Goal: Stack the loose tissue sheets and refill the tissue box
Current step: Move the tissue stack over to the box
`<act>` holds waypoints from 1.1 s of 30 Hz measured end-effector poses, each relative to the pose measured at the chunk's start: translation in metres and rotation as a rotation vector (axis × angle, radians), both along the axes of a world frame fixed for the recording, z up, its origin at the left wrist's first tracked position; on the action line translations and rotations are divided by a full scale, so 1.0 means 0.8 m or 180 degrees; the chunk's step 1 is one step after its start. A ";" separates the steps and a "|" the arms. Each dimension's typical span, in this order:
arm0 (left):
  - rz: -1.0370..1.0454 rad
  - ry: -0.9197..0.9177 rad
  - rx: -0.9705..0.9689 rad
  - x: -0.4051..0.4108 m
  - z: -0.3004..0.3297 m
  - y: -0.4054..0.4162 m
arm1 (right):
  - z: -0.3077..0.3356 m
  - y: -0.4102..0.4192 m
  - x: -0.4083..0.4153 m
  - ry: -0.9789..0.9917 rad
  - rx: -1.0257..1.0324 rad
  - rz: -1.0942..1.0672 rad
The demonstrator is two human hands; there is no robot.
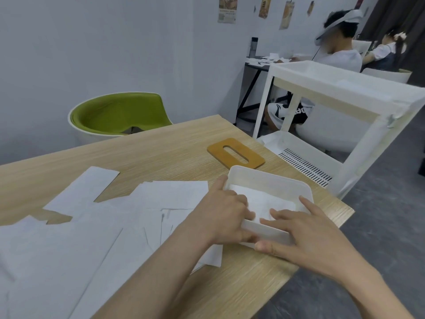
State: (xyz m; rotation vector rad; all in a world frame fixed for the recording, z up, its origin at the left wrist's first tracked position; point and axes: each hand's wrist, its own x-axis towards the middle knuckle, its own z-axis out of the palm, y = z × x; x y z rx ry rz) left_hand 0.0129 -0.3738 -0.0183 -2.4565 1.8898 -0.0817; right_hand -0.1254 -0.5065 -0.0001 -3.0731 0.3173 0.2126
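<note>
Pressing: both hands push tissues (259, 199) into tissue box (287, 180).
Left hand (226, 214): fingers curled over the near wall, grasp unclear.
Right hand (315, 236): fingers spread, thumb outside the wall.
Lid (235, 153): 12 o'clock of the box.

I saw a green chair (119, 113) with a white shell beyond the far edge of the wooden desk (161, 148), against a pale wall. A white trolley (333, 88) stood just right of the desk on grey floor. Behind it two people sat at a dark table (257, 63), with posters (227, 9) above them
</note>
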 end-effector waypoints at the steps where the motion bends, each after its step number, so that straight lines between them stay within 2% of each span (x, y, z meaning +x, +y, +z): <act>1: 0.0024 0.0026 0.0027 0.000 0.000 0.000 | -0.002 -0.001 0.000 -0.0033 -0.0022 0.0009; 7: 0.0196 0.0268 0.0066 -0.004 0.002 0.004 | -0.010 -0.008 -0.002 -0.0030 -0.0118 0.0025; 9: 0.0270 0.0446 -0.0106 -0.006 0.005 0.008 | -0.009 -0.013 -0.007 -0.0184 0.0062 0.0048; 14: 0.0321 0.0867 -0.1167 -0.017 -0.004 0.037 | -0.017 -0.002 -0.020 -0.1535 0.0407 0.0193; 16: 0.0412 0.0969 -0.1549 -0.021 -0.004 0.059 | -0.022 0.012 -0.022 -0.1837 0.0669 0.0245; 20: 0.0825 0.1060 -0.1746 -0.019 -0.016 0.115 | -0.026 0.042 -0.018 -0.2241 0.1021 0.0490; 24: 0.1232 0.1052 -0.1809 -0.019 -0.036 0.178 | -0.036 0.077 -0.010 -0.2245 0.1304 0.0680; 33: 0.1953 0.0619 -0.2002 -0.039 -0.079 0.295 | -0.081 0.135 0.025 -0.1530 0.1493 0.0548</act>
